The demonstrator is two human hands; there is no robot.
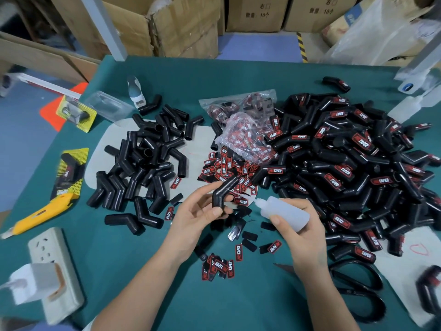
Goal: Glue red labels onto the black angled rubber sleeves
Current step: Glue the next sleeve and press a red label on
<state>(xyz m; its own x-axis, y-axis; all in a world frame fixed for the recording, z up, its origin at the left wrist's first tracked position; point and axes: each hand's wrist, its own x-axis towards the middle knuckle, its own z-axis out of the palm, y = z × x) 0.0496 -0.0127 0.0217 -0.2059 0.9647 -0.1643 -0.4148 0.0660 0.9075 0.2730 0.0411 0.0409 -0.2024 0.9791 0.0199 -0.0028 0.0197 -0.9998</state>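
Observation:
My left hand [200, 211] pinches a bare black angled rubber sleeve [222, 194] above the green table. My right hand [300, 225] grips a translucent glue bottle [284, 212] whose nozzle points left, its tip close to the sleeve. Loose red labels [226, 168] lie in a heap just beyond the held sleeve, and more red labels [218, 267] lie near my wrists. A pile of unlabelled sleeves [145, 158] sits to the left. To the right rises a large pile of labelled sleeves [353, 158].
Plastic bags of labels [245, 130] lie at centre. A yellow utility knife [40, 213], a white power strip [55, 266] and packaged sleeves [69, 173] are at left. Black scissors [355, 290] lie at lower right. Spare bottles [410, 106] stand far right; cardboard boxes [181, 27] stand behind.

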